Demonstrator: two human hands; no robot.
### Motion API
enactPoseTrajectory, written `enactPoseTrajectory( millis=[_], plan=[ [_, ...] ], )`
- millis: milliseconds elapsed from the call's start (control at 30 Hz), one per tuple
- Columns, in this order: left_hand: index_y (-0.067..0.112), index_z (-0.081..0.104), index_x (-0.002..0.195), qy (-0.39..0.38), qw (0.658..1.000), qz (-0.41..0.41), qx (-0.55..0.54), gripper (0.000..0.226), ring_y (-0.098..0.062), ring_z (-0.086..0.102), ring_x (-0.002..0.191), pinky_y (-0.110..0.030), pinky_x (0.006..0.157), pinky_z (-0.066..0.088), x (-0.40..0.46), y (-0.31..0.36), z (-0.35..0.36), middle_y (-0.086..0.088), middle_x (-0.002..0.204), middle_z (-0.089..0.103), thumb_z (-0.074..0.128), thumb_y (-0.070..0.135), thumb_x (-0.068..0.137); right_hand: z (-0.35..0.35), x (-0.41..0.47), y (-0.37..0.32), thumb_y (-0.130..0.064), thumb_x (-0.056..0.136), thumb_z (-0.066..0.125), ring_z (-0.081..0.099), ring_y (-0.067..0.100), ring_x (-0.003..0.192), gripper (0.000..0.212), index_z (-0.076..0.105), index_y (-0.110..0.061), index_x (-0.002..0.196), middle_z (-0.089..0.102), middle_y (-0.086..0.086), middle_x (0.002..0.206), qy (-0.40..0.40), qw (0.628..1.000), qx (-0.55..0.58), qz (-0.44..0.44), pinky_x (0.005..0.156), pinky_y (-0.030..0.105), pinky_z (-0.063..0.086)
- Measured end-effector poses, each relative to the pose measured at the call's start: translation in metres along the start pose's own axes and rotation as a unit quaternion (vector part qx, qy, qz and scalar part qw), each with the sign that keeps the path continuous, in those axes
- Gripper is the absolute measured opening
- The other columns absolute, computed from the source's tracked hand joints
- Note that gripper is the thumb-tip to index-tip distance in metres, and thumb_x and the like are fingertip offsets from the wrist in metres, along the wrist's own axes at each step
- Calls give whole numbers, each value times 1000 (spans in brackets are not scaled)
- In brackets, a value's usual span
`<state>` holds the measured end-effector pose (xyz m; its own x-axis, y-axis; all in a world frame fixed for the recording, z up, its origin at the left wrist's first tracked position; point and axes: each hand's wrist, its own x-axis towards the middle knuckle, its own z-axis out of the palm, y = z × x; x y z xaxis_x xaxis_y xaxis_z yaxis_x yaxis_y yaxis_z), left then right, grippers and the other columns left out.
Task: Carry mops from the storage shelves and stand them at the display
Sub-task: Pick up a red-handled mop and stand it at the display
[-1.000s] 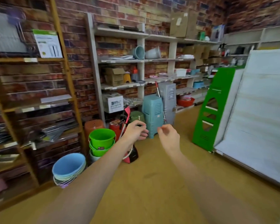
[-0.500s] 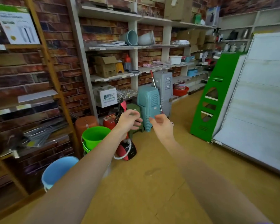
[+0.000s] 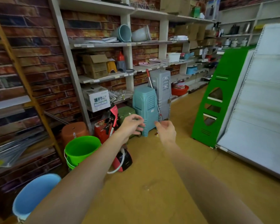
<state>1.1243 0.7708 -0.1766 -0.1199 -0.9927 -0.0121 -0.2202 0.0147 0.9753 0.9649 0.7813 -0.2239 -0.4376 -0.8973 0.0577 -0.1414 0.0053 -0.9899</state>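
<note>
A mop (image 3: 153, 94) with a thin silver pole and a red top grip leans against the stacked grey stools (image 3: 162, 88) and teal stools (image 3: 143, 102) under the storage shelves. Its lower end disappears behind my right hand (image 3: 166, 130). That hand is stretched forward with loosely curled fingers and holds nothing that I can see. My left hand (image 3: 131, 126) reaches out beside it, fingers apart and empty, just in front of the teal stools. A red and black long-handled tool (image 3: 113, 115) with a white cord stands left of my left hand.
Green buckets (image 3: 82, 149), a blue bucket (image 3: 34, 193) and a brown stool (image 3: 73, 131) crowd the floor on the left. A green display stand (image 3: 223, 88) and a white shelf panel (image 3: 265, 101) stand on the right. Tan floor (image 3: 152, 183) stretches between them.
The view has moved closer to the shelves and the stools. Both arms stay stretched forward, and the hands have drawn nearer to the leaning mop.
</note>
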Motion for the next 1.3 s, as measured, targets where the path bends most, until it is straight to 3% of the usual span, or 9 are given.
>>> enactPoseTrajectory(
  millis=[67, 233, 367, 533, 833, 1067, 1300],
  plan=[
    [9, 63, 116, 13, 1000, -9, 3, 19, -21, 68, 85, -41, 83, 60, 45, 2, 12, -14, 107, 74, 61, 21, 101, 6, 46, 10, -44, 87, 72, 68, 23, 97, 38, 60, -18, 111, 68, 1, 106, -3, 1000, -1, -9, 90, 47, 56],
    [10, 63, 116, 10, 999, -24, 24, 21, -23, 70, 88, -41, 83, 59, 147, 24, 41, -14, 107, 75, 62, 23, 100, 5, 153, 10, -48, 84, 72, 66, 20, 98, 39, 60, -21, 109, 67, -3, 105, -18, 1000, -1, -4, 88, 50, 57],
    [9, 63, 115, 23, 999, -17, 26, 21, -20, 69, 83, -43, 85, 59, 215, 39, 63, -14, 106, 75, 62, 22, 99, -2, 222, -2, -42, 89, 70, 63, 18, 103, 41, 60, -13, 116, 67, -1, 108, -13, 1000, -9, -1, 98, 41, 51],
    [10, 63, 115, 2, 999, -4, 38, 21, -20, 69, 84, -44, 87, 59, 280, 42, 84, -11, 104, 75, 63, 22, 98, 12, 284, -1, -40, 88, 70, 63, 18, 100, 41, 60, -12, 118, 65, -4, 100, -14, 1000, 2, 11, 93, 34, 49],
    [14, 64, 111, -18, 1000, -22, -10, 16, -20, 67, 80, -44, 84, 59, 429, 17, 82, -9, 99, 75, 63, 23, 98, 51, 398, 26, -44, 90, 69, 62, 15, 96, 41, 58, -16, 117, 65, -3, 105, -17, 999, -44, 19, 83, 29, 49],
    [15, 63, 112, -51, 998, -2, -41, 16, -19, 67, 81, -29, 68, 58, 590, 29, 66, -11, 99, 75, 63, 24, 99, 125, 544, 3, -47, 89, 69, 62, 18, 105, 49, 56, -15, 124, 64, -1, 111, -26, 996, -86, 4, 98, 39, 51],
    [15, 63, 109, -60, 997, -10, -42, 14, -23, 67, 83, -36, 73, 58, 699, 22, 48, -13, 102, 75, 63, 23, 98, 173, 631, 1, -48, 88, 70, 59, 15, 102, 49, 55, -18, 124, 58, -12, 98, -17, 998, -61, 17, 98, 38, 52]
  ],
)
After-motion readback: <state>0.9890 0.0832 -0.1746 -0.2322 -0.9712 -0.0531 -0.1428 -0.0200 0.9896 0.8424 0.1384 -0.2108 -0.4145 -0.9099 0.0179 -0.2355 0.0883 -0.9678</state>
